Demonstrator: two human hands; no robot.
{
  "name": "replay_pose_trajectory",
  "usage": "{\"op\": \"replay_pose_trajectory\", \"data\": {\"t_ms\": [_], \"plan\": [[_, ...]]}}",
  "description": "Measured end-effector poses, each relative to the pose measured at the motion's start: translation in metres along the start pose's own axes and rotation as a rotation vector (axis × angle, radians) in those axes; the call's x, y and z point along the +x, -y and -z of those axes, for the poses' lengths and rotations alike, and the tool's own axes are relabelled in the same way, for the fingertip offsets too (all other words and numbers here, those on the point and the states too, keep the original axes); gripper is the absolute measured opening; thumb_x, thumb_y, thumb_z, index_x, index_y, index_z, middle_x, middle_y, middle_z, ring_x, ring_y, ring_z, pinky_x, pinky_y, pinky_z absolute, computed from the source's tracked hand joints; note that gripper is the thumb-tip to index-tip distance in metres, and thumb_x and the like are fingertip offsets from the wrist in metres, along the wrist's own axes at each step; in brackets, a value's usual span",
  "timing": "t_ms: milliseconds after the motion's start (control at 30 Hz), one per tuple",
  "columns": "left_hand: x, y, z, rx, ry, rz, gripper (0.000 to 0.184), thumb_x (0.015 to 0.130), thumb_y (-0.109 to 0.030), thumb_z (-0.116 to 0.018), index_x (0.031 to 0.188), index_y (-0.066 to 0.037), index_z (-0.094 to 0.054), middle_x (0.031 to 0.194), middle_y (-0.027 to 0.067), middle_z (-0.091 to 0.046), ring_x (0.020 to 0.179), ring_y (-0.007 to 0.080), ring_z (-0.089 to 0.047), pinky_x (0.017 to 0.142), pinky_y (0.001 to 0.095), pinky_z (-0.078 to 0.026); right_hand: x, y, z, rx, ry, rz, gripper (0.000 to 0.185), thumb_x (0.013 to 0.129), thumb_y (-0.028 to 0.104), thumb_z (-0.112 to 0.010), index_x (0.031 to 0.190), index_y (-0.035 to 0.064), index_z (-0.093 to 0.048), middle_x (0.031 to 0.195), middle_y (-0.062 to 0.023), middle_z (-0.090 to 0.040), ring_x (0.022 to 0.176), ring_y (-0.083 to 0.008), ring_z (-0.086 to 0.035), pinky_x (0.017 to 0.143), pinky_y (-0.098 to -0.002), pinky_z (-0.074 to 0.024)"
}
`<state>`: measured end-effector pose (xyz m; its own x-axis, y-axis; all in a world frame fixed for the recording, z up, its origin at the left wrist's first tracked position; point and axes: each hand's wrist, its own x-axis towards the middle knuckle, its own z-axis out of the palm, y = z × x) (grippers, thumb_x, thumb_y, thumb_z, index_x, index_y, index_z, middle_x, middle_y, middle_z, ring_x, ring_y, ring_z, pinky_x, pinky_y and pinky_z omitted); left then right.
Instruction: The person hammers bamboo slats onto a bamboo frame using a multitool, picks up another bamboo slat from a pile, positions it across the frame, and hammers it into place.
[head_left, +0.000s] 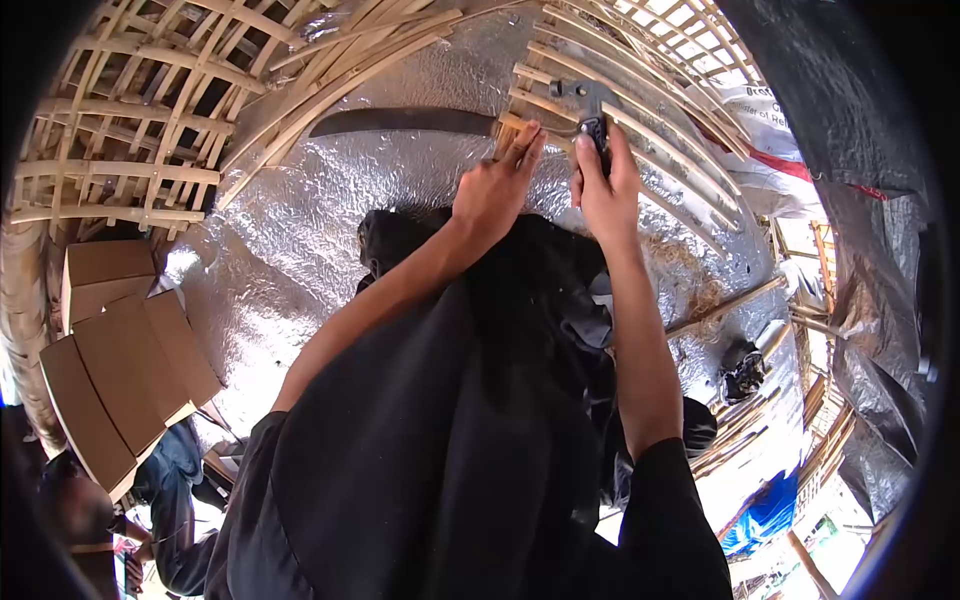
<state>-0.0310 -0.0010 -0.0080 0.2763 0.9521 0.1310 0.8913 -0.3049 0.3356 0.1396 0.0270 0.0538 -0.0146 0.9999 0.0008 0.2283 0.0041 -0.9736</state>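
Right hand [608, 197] grips a tool [592, 100]; open foil floor [325, 215] borders the blade [405, 121].

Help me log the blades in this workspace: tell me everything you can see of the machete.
The machete has a long, dark, metal-looking blade with a gentle curve, though the lens may exaggerate it. It appears to lie flat on the silvery foil-like sheet, beyond the left hand, its tip toward the picture's left. Its right end meets the clutter near that hand's fingertips, so the handle is unclear, and whether the fingers touch it cannot be told.
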Motion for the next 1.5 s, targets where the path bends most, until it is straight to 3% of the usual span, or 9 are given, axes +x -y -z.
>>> {"op": "replay_pose_trajectory", "data": {"t_ms": [200, 500, 800, 900, 1000, 1033, 1167, 1367, 1500], "plan": [[0.003, 0.0, 0.003, -0.007, 0.027, 0.03, 0.083, 0.084, 0.002, -0.058, 0.162, -0.017, -0.035, 0.169, 0.0019, -0.036, 0.073, 0.037, -0.075, 0.067, 0.0473, -0.064, -0.002, -0.006, 0.002, 0.25, 0.029, -0.256, 0.033, 0.11, 0.036, -0.055, 0.107, 0.0029, -0.058, 0.072, -0.0034, -0.056, 0.046, -0.0111, -0.051, 0.04, -0.0273, -0.0373], [0.002, -0.002, 0.002, -0.045, -0.007, 0.01, 0.079, 0.087, -0.003, -0.059, 0.162, -0.015, -0.036, 0.17, 0.0031, -0.034, 0.069, 0.0356, -0.072, 0.059, 0.0444, -0.064, 0.001, -0.008, 0.002, 0.26, 0.095, -0.397, 0.025, 0.106, 0.025, -0.065, 0.111, 0.001, -0.068, 0.089, -0.0051, -0.069, 0.065, -0.0106, -0.057, 0.061, -0.0276, -0.0461], [0.003, -0.001, 0.002, -0.042, 0.008, 0.024, 0.08, 0.085, -0.002, -0.06, 0.161, -0.016, -0.038, 0.168, 0.0029, -0.037, 0.075, 0.0382, -0.075, 0.062, 0.0469, -0.064, -0.004, -0.025, 0.008, 0.371, 0.07, -0.455, 0.023, 0.104, 0.026, -0.066, 0.106, 0.0026, -0.068, 0.081, -0.004, -0.066, 0.06, -0.0089, -0.055, 0.054, -0.0272, -0.0426], [0.003, -0.001, 0.001, -0.031, 0.032, 0.029, 0.077, 0.087, -0.002, -0.06, 0.16, -0.015, -0.039, 0.166, 0.0055, -0.041, 0.074, 0.0384, -0.074, 0.062, 0.0475, -0.064, -0.002, -0.022, 0.017, 0.118, 0.197, -0.407, 0.029, 0.103, 0.025, -0.065, 0.113, -0.0017, -0.068, 0.081, -0.0086, -0.068, 0.06, -0.0148, -0.06, 0.057, -0.0303, -0.0469], [0.002, -0.001, 0.0, 0.012, 0.014, 0.018, 0.069, 0.089, -0.005, -0.059, 0.156, -0.013, -0.043, 0.166, 0.0078, -0.04, 0.07, 0.0356, -0.073, 0.058, 0.0437, -0.064, -0.009, -0.008, 0.003, -0.256, 0.135, -0.062, 0.037, 0.103, 0.026, -0.065, 0.122, -0.0058, -0.066, 0.086, -0.0137, -0.071, 0.067, -0.0207, -0.066, 0.065, -0.0354, -0.0533], [0.003, -0.001, -0.001, 0.009, 0.011, 0.01, 0.068, 0.09, -0.005, -0.059, 0.155, -0.013, -0.045, 0.165, 0.0081, -0.042, 0.069, 0.0355, -0.073, 0.057, 0.0435, -0.064, -0.01, 0.006, 0.002, -0.33, 0.152, -0.142, 0.041, 0.102, 0.027, -0.065, 0.127, -0.0054, -0.064, 0.096, -0.0208, -0.074, 0.084, -0.0308, -0.074, 0.079, -0.0422, -0.0559], [0.002, 0.002, -0.007, 0.011, -0.021, -0.001, 0.063, 0.09, -0.006, -0.06, 0.151, -0.01, -0.049, 0.16, 0.0086, -0.047, 0.066, 0.0348, -0.073, 0.056, 0.0433, -0.064, -0.002, -0.006, -0.008, -0.427, 0.11, 0.12, 0.037, 0.1, 0.025, -0.066, 0.126, -0.0022, -0.067, 0.108, -0.0283, -0.074, 0.107, -0.0446, -0.071, 0.091, -0.0452, -0.0533], [0.007, -0.003, 0.005, -0.03, 0.017, 0.014, 0.073, 0.087, -0.004, -0.061, 0.157, -0.01, -0.042, 0.162, 0.0066, -0.045, 0.069, 0.0367, -0.073, 0.06, 0.0456, -0.064, 0.006, 0.016, -0.008, -0.296, 0.146, -0.297, 0.037, 0.1, 0.026, -0.067, 0.119, -0.0054, -0.067, 0.095, -0.0236, -0.075, 0.095, -0.0423, -0.074, 0.083, -0.0436, -0.0551], [0.005, -0.006, 0.013, -0.117, 0.042, 0.031, 0.082, 0.084, -0.004, -0.064, 0.16, -0.011, -0.036, 0.167, 0.0067, -0.039, 0.079, 0.0404, -0.073, 0.069, 0.0476, -0.064, -0.002, 0.004, -0.001, -0.356, -0.037, -0.113, 0.034, 0.095, 0.025, -0.074, 0.112, -0.0024, -0.066, 0.086, -0.0233, -0.072, 0.084, -0.0447, -0.072, 0.073, -0.0466, -0.0552]]}}
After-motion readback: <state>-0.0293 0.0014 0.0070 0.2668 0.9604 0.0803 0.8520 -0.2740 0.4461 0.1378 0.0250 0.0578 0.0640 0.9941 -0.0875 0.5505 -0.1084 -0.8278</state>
